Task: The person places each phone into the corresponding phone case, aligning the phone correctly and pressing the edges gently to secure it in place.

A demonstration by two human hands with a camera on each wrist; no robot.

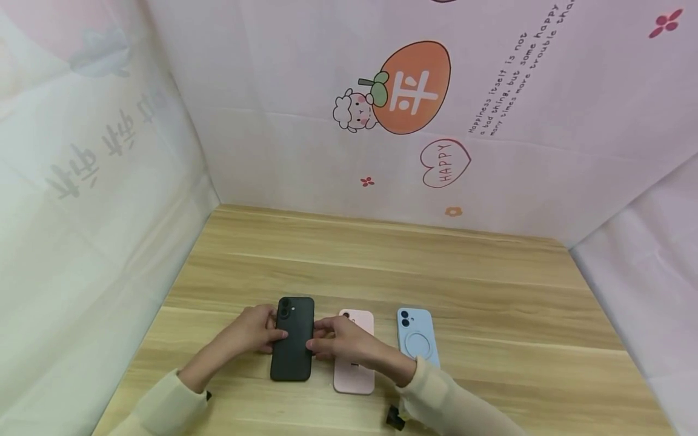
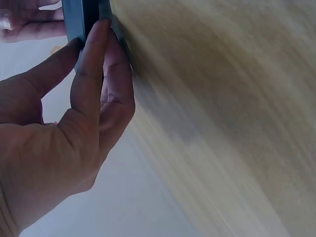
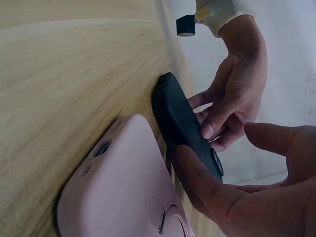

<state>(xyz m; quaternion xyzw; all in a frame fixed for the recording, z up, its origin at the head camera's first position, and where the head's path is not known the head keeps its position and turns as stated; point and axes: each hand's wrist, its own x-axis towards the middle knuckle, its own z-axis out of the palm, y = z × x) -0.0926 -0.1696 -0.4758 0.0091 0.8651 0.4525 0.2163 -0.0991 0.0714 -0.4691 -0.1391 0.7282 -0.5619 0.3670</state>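
Note:
A black phone (image 1: 292, 357), camera side up, is gripped along its left edge by my left hand (image 1: 252, 330), thumb on the back. At its opposite edge my right hand (image 1: 349, 340) touches the side with extended fingers. In the right wrist view one digit of that hand meets the black phone's (image 3: 185, 118) side and another stands apart from it. Under the right hand lies a phone in a pink case (image 1: 354, 378), partly hidden. The left wrist view shows fingers (image 2: 91, 69) pinching the black phone's (image 2: 74, 19) edge. Whether it touches the table cannot be told.
A phone in a light blue case (image 1: 418, 342) lies right of the pink one, partly behind the right forearm. All are on a wood-grain table (image 1: 382, 260). Printed fabric walls (image 1: 283, 121) enclose the back and sides. A small black device (image 1: 395, 418) sits at the right sleeve.

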